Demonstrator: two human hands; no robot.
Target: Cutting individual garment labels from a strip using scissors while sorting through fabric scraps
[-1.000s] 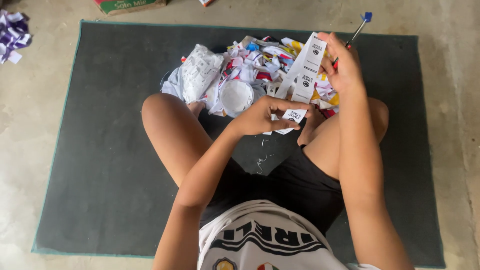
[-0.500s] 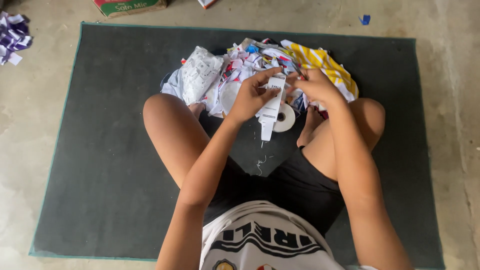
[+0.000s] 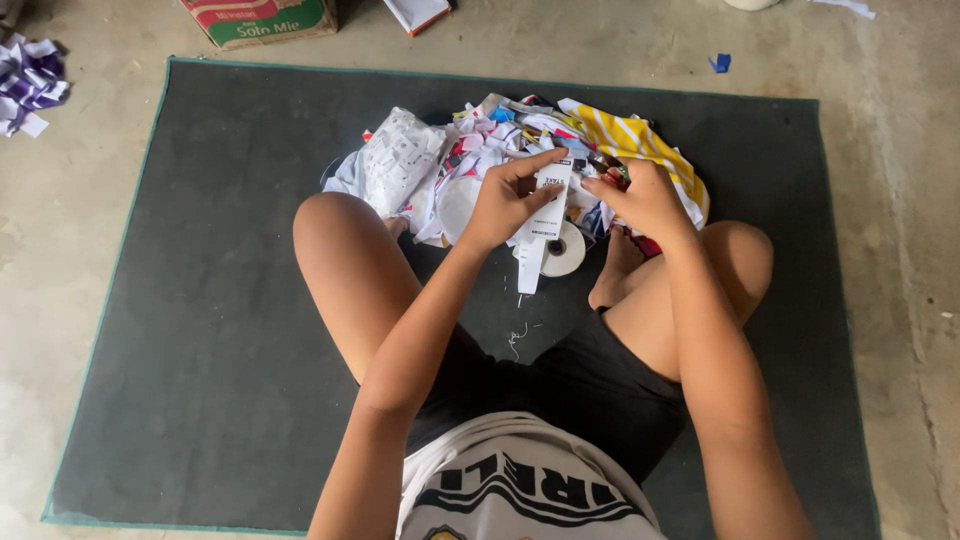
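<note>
I sit cross-legged on a dark mat [image 3: 200,330]. My left hand [image 3: 505,200] pinches a long white paper strip with black print [image 3: 540,225], which hangs down towards the mat. My right hand [image 3: 640,195] hovers just right of the strip's top, fingers curled over the heap; whether it holds anything is hidden. Behind both hands lies a heap of cut paper and packaging scraps [image 3: 480,150], with a yellow striped piece [image 3: 640,145] on its right. A white tape roll [image 3: 565,250] lies beside the strip's lower end.
A crumpled white printed wrapper [image 3: 395,160] sits at the heap's left. A red and green carton [image 3: 262,20] stands beyond the mat's far edge. Purple and white scraps [image 3: 30,85] lie on the concrete at far left. A small blue scrap [image 3: 720,63] lies on the floor.
My right hand came down from up high, where it held a long carton piece and a blue-tipped stick, to the heap. My left hand now holds the white strip upright.
</note>
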